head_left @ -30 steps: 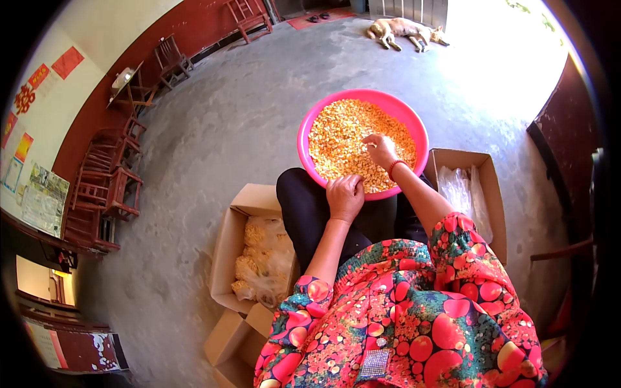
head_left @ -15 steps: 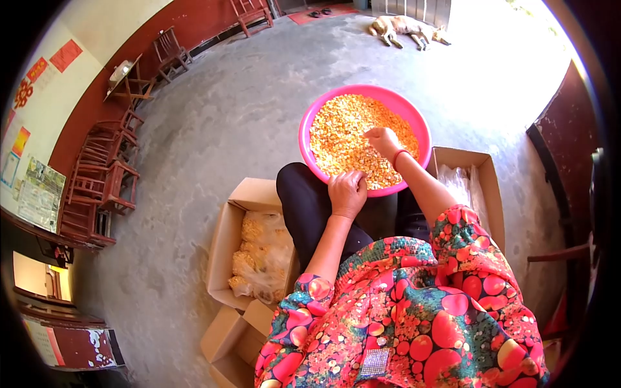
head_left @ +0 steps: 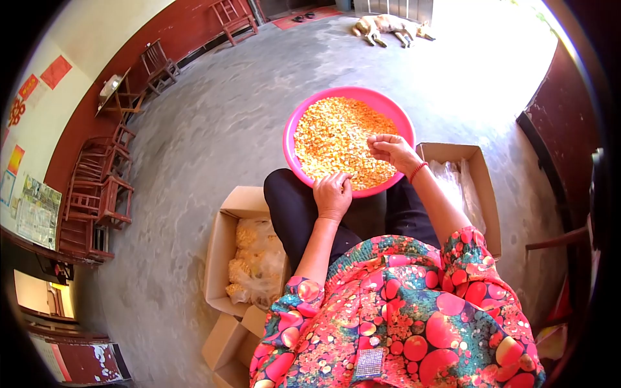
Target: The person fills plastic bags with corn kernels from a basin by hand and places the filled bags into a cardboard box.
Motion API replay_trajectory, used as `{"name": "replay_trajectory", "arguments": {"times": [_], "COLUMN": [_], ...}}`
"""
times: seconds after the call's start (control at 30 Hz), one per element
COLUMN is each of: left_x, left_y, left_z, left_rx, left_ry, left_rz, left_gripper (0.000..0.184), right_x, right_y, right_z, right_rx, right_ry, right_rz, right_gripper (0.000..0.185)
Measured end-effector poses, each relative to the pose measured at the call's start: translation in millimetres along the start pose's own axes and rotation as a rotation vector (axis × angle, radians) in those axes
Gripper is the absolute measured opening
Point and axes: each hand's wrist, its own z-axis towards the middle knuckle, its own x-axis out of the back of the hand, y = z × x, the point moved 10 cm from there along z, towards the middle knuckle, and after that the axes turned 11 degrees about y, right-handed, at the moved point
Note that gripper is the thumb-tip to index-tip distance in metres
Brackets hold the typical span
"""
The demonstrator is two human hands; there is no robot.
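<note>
I'm shifting my right hand point(head_left: 396, 153) rightward over the basin's point(head_left: 396, 114) corn point(head_left: 337, 134), baring the middle, fingertips bunched together, any kernel between them unclear.

A red cut-out point(head_left: 16, 112) on the wall point(head_left: 90, 35) resembles the double-happiness sign — marks on the red strip point(head_left: 28, 86) above it and printed sheet point(head_left: 39, 213) below it are illegible.

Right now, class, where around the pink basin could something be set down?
Bare grey concrete floor lies between the round pink plastic basin and the tan dog, and between the basin and brown wooden chairs. Crowded: the basin's near side, with left hand, right hand and brown cardboard boxes.
</note>
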Motion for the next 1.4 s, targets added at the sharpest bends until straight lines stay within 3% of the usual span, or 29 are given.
{"name": "replay_trajectory", "arguments": {"times": [0.43,0.67,0.83,0.9,1.0,1.07,1.1,1.17,1.2,1.23,1.4], "left_x": [-3,-10,-10,-9,-10,-11,-11,-9,-10,-10,-10], "left_y": [1,-5,1,4,5,4,3,5,4,4,4], "left_z": [-2,-5,-5,-4,-5,-7,-7,-6,-6,-6,-7], "left_rx": [-0.029,-0.037,-0.073,-0.071,-0.067,-0.072,-0.069,-0.074,-0.059,-0.043,-0.058], "left_ry": [-0.016,-0.026,-0.044,-0.046,-0.056,-0.054,-0.044,-0.046,-0.063,-0.082,-0.067], "left_rz": [0.006,0.006,0.035,0.037,0.042,0.031,0.021,0.03,0.043,0.056,0.02], "left_gripper": [0.007,0.009,0.009,0.009,0.009,0.009,0.01,0.01,0.01,0.01,0.01], "right_x": [26,164,255,273,266,248,257,280,252,252,275], "right_y": [6,44,152,206,198,190,202,233,185,185,172], "right_z": [-64,-117,-174,-183,-191,-194,-185,-151,-186,-185,-181], "right_rx": [0.016,0.021,-0.231,-0.271,-0.127,-0.268,-0.265,-0.135,-0.394,-0.39,-0.051], "right_ry": [0.017,0.327,0.603,0.496,0.418,0.277,0.281,0.143,0.362,0.363,0.665], "right_rz": [0.111,0.035,-0.138,-0.022,-0.082,-0.383,-0.376,-0.909,-0.658,-0.658,-0.886], "right_gripper": [0.013,0.015,0.011,0.01,0.016,0.021,0.021,0.025,0.026,0.026,0.02]}}
